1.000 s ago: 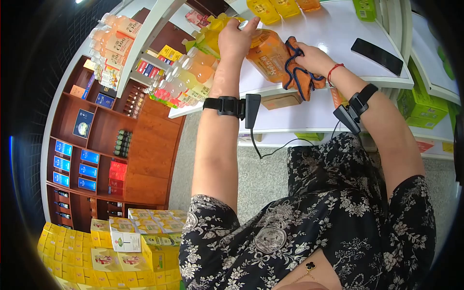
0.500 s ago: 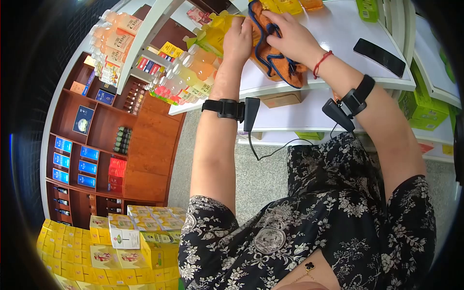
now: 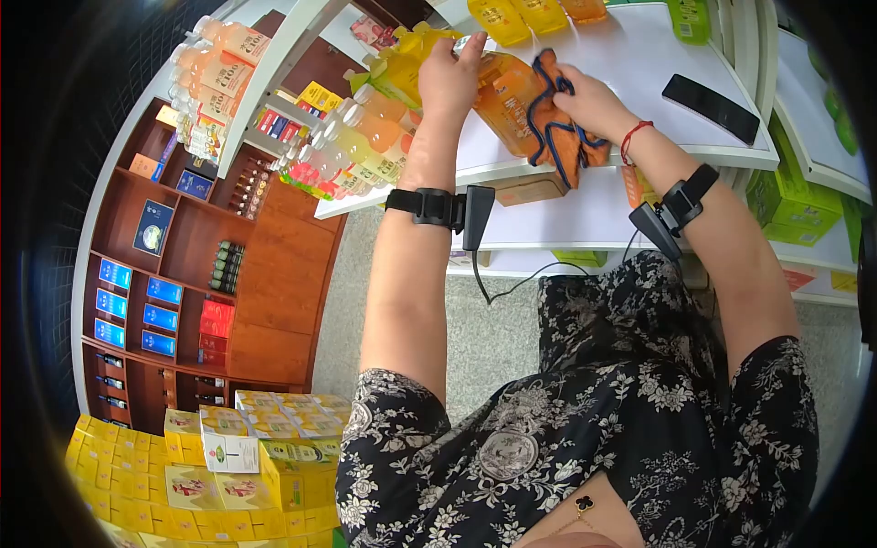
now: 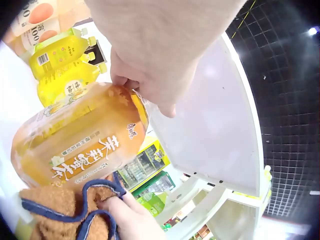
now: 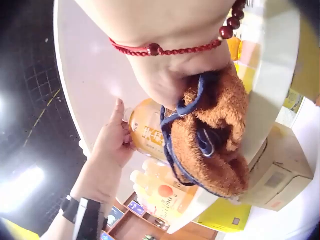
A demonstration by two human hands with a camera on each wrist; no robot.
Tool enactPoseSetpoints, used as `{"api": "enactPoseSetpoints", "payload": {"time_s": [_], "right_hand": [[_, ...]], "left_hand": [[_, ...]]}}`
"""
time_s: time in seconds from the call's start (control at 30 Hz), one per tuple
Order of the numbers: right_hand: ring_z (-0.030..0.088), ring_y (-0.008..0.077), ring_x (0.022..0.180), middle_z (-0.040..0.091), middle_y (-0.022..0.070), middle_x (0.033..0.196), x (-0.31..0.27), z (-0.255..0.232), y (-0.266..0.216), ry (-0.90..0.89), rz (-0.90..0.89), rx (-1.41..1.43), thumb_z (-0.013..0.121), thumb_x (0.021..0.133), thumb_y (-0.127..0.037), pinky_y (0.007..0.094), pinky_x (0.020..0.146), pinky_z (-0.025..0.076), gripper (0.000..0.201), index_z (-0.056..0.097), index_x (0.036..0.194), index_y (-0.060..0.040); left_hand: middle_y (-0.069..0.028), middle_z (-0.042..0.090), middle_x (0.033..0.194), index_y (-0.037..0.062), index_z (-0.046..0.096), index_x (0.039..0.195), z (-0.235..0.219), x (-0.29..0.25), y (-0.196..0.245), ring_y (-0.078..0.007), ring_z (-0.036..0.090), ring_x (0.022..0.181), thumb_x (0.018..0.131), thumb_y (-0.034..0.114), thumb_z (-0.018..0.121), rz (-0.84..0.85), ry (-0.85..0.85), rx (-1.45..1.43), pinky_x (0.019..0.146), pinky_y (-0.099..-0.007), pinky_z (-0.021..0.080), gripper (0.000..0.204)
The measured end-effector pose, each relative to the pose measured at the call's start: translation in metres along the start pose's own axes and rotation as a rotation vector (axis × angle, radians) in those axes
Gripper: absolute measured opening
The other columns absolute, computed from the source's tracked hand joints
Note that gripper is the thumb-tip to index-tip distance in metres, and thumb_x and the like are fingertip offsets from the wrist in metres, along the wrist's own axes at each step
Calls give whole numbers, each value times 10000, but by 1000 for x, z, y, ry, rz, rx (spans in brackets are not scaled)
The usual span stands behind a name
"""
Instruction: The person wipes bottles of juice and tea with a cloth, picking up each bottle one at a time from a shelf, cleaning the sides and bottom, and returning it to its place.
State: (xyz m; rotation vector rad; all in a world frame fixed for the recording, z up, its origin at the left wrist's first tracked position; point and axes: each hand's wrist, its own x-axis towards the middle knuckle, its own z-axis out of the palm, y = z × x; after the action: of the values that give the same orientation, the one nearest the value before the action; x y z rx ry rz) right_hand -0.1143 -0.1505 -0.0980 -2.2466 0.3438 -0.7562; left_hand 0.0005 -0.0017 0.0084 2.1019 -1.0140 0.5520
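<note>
A large bottle of orange-brown tea (image 3: 512, 108) lies tilted over the white shelf, its label showing in the left wrist view. My left hand (image 3: 448, 80) grips it at the neck, fingers curled around the cap end. In my right hand (image 3: 596, 106) is a bunched orange-brown cloth (image 3: 559, 137) with dark blue edging. The cloth lies against the bottle's lower end, and its folds hang below the hand. From the right wrist, the cloth (image 5: 210, 140) covers part of the bottle (image 5: 146, 125), with the left hand (image 5: 112, 140) beyond.
Yellow drink bottles (image 3: 498, 20) stand at the back of the shelf (image 3: 639, 55). A black phone (image 3: 713, 108) lies to the right. Several pale juice bottles (image 3: 365, 137) line the left side. Below sits a cardboard box (image 3: 530, 190).
The right hand swept the cloth up along the bottle toward the left hand, then back down to its lower end. The left hand keeps its hold on the neck.
</note>
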Motion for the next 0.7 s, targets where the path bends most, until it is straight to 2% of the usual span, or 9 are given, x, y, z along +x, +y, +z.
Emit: {"api": "enactPoseSetpoints", "payload": {"time_s": [0.1,0.17,0.23,0.3,0.37,0.43,0.47,0.57,0.7], "right_hand": [[538,316,1088,538,196,1217,3,-10,-29,135,-88,63,529,829,-201,356,920,426,539,400,1336,-73],[552,383,1021,534,226,1154,6,-9,-36,277,-278,104,560,801,-249,399,889,445,537,439,1304,-108],[542,386,1029,492,210,1199,-1,-8,-38,291,-343,131,564,793,-215,403,889,448,526,446,1299,-137],[521,320,1066,506,171,1177,-8,-10,-31,184,-308,61,529,799,-146,354,902,439,544,425,1333,-145],[530,338,1031,528,185,1115,-12,-16,-15,151,-269,48,537,790,-146,368,892,443,537,443,1319,-145],[539,347,1010,547,199,1084,-14,-22,4,-127,-146,-161,548,784,-154,380,889,444,531,455,1307,-134],[544,352,1004,563,207,1058,-18,-22,12,-156,-104,-168,561,780,-164,384,894,444,531,459,1300,-131],[547,349,1008,568,205,1074,-23,-29,18,-94,-105,-84,568,779,-166,379,897,444,533,462,1300,-126],[551,337,1025,571,200,1109,-28,-45,18,-104,-103,-53,573,779,-166,374,903,444,527,471,1292,-107]], "left_hand": [[-241,638,869,-65,585,1016,1,2,1,-361,621,821,804,543,607,-11,27,48,727,-400,479,644],[-248,637,866,-72,582,1000,0,1,5,-370,621,828,792,549,617,-41,47,69,736,-407,482,656],[-249,636,869,-73,579,1001,2,2,4,-374,620,836,789,553,618,-43,61,62,743,-409,481,662],[-249,635,873,-75,575,1001,3,4,3,-377,618,844,787,557,618,-47,77,56,750,-411,481,668],[-251,632,896,-75,568,1020,5,4,3,-380,614,860,790,548,615,-54,83,74,763,-411,478,666],[-252,632,910,-75,566,1035,3,3,9,-378,615,871,787,533,618,-79,67,69,770,-409,477,658],[-254,632,925,-74,564,1050,1,2,12,-375,615,882,785,517,621,-99,49,63,777,-406,475,650],[-242,637,927,-65,565,1079,0,2,8,-360,621,883,773,484,628,-76,21,46,778,-399,475,632],[-187,639,860,-53,600,1047,-10,3,11,-278,624,793,765,435,656,-102,-26,12,719,-357,480,566]]}}
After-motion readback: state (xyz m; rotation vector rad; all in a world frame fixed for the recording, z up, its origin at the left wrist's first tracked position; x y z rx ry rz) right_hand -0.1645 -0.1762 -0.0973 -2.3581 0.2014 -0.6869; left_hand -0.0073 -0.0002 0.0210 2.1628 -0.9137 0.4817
